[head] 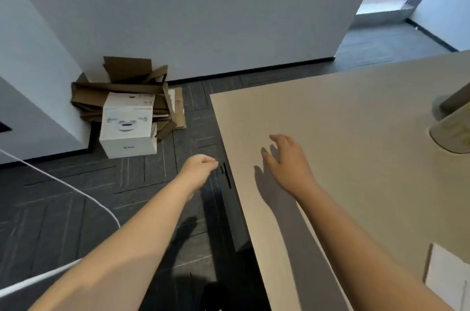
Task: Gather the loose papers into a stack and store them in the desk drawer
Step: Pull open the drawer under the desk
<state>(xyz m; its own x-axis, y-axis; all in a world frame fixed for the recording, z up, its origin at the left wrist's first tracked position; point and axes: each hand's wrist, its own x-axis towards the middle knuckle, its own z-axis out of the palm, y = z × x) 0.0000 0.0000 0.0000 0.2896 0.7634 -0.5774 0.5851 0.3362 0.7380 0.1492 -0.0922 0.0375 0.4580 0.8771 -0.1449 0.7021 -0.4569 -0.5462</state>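
Observation:
The beige desk fills the right half of the view. Under its left edge sits the dark grey drawer front with a black handle. My left hand is off the desk's left edge, fingers curled, right beside that handle; whether it touches the handle I cannot tell. My right hand hovers over the desk top with fingers spread and nothing in it. A white paper lies at the desk's near right corner, partly cut off by the frame.
A white box and flattened cardboard sit on the dark carpet by the wall. A white cable crosses the floor at left. A pale rounded object and a grey stand occupy the desk's right edge.

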